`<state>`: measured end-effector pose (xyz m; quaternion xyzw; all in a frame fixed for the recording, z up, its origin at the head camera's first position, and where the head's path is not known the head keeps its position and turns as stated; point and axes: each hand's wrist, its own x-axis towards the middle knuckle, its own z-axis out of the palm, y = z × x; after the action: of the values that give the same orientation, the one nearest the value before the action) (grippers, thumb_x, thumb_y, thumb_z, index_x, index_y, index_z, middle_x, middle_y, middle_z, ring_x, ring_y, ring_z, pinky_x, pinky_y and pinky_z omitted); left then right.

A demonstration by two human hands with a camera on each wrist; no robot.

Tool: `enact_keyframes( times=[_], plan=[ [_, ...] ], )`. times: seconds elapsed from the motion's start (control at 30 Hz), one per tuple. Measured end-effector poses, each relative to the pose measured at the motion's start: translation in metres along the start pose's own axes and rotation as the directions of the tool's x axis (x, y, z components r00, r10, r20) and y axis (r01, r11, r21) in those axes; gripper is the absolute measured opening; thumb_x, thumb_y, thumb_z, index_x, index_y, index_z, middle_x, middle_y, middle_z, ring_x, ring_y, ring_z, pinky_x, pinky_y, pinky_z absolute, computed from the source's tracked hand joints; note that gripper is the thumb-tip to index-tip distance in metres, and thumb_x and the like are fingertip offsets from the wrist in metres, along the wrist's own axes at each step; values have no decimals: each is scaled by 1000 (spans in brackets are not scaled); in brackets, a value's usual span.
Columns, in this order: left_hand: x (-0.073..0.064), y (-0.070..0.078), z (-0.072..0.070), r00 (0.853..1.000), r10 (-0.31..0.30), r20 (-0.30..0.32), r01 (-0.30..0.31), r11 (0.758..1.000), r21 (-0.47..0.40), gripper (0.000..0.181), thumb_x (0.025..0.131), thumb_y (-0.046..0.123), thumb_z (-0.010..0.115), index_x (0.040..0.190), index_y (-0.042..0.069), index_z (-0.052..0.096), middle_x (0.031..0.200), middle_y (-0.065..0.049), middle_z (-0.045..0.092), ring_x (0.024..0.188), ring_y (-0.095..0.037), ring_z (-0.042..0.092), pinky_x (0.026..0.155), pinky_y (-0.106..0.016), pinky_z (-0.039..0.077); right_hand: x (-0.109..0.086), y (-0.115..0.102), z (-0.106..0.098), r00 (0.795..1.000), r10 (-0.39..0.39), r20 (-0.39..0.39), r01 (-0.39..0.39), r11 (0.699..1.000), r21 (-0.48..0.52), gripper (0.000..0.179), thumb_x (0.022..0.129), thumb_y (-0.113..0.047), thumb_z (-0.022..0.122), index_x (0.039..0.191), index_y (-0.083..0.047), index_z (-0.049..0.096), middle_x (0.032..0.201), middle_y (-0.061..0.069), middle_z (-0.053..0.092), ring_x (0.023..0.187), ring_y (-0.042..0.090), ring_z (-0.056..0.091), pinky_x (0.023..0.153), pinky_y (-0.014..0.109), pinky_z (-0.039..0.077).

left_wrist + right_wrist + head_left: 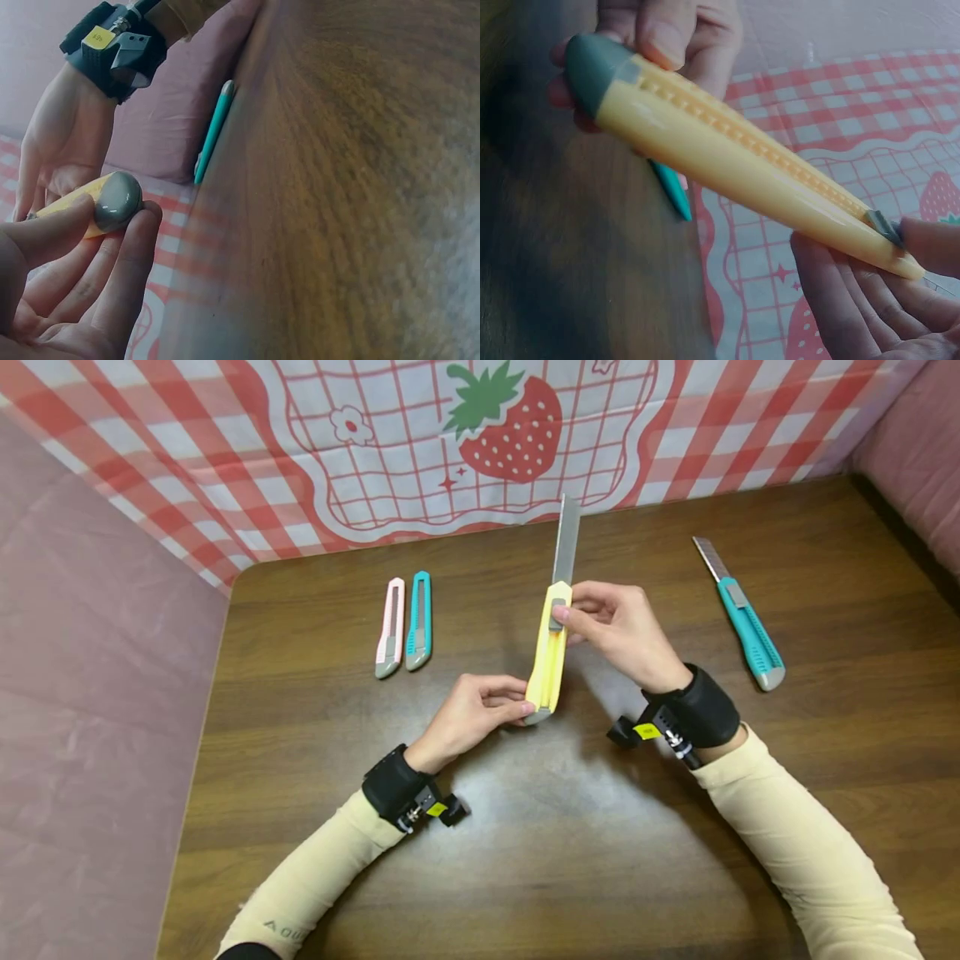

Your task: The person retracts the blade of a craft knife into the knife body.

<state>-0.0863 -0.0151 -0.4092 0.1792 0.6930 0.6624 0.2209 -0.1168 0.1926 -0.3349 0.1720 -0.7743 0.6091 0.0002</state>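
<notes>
Between both hands a yellow utility knife is held above the table, its long blade extended and pointing away. My left hand pinches the grey end cap between thumb and fingers. The right hand grips the blade end of the handle, its thumb on the grey slider. To the right lies a teal utility knife with its blade out. On the left a pink utility knife and a second teal utility knife lie side by side, blades retracted.
Everything lies on a brown wooden table. A red-and-white checked cloth with a strawberry print hangs along its far edge. Pink fabric borders the left side, and more stands at the far right. Each wrist wears a black camera strap.
</notes>
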Motion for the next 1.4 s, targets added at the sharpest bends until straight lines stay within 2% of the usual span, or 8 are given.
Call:
enact_keyframes(
  times=[0.23,0.37,0.57,0.77,0.93,1.07,1.27,1.4],
  plan=[
    [0,-2,3,999,-14,-31,15,999,32,20,83,1,67,102,-6,65,91,-21,69,73,-21,66,68,-46,59,-3,-10,8,997,-15,-71,6,992,-122,16,92,-1,53,98,13,61,79,22,62,61,31,60,53,20,57],
    [-4,9,7,999,-19,-32,20,999,39,20,83,-3,65,102,-10,63,92,-26,67,75,-27,66,70,-49,58,-4,-11,10,995,3,-105,-19,988,-153,20,94,-3,52,93,13,62,72,21,58,58,32,58,50,19,56],
    [-9,26,12,998,-28,-49,32,996,81,21,84,-5,63,104,-13,62,93,-28,66,78,-31,65,73,-51,57,-4,-8,10,995,-10,-102,-10,982,-191,19,93,-5,53,90,10,64,71,20,62,54,23,59,48,13,50],
    [-10,27,14,996,-27,-82,35,995,99,21,83,-5,64,103,-12,63,91,-27,67,76,-28,65,72,-52,57,-5,-12,13,990,-53,-127,20,969,-246,14,91,0,55,89,11,64,71,20,63,54,9,54,49,11,44],
    [-10,25,14,997,-23,-77,29,997,77,20,83,-6,64,102,-13,62,91,-28,66,77,-30,65,72,-52,57,-5,-11,15,990,-67,-127,32,966,-257,12,90,3,55,87,11,63,71,20,63,54,7,52,48,11,41],
    [-9,24,14,997,-22,-78,28,997,77,19,83,-6,64,101,-13,62,91,-28,66,76,-29,65,71,-50,57,-5,-9,15,989,-70,-131,34,965,-260,11,89,4,56,88,12,63,71,21,63,55,11,53,48,11,41],
    [-8,26,14,995,-14,-103,24,995,97,18,84,-5,63,101,-11,63,91,-26,67,74,-27,65,71,-49,58,-4,-9,16,991,-58,-124,28,972,-234,12,88,4,58,95,14,61,78,23,65,62,25,61,53,11,47],
    [-7,26,13,995,-19,-96,28,995,92,19,84,-5,63,102,-11,63,93,-26,67,74,-26,65,72,-50,57,-3,-8,15,991,-42,-130,12,975,-222,13,89,3,57,96,14,61,78,23,65,62,25,61,53,10,48]
  ],
)
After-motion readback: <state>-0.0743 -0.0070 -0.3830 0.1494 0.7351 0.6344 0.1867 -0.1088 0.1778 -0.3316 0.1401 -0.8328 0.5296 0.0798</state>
